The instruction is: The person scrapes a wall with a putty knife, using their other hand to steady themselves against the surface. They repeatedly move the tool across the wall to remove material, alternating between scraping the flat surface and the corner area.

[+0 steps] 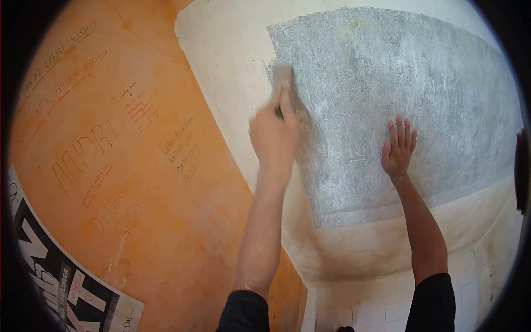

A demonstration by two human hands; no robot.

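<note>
My left hand (275, 135) is closed around a scraper (283, 74), a little blurred, its blade pointing up. The blade lies at the left edge of a rough grey patch (354, 72) on the wall, where the grey meets the cream paint. A ragged line of chipped edge shows beside the blade. Fingers spread and pointing up, my right hand (399, 149) rests flat against the lower middle of the grey patch and holds nothing.
An orange wall (188, 216) with handwriting stands at the left and meets the cream wall (215, 61) at a corner. A black-and-white poster (69, 288) is at lower left. White tiles (381, 310) show below, and a dark object (521, 171) at the right edge.
</note>
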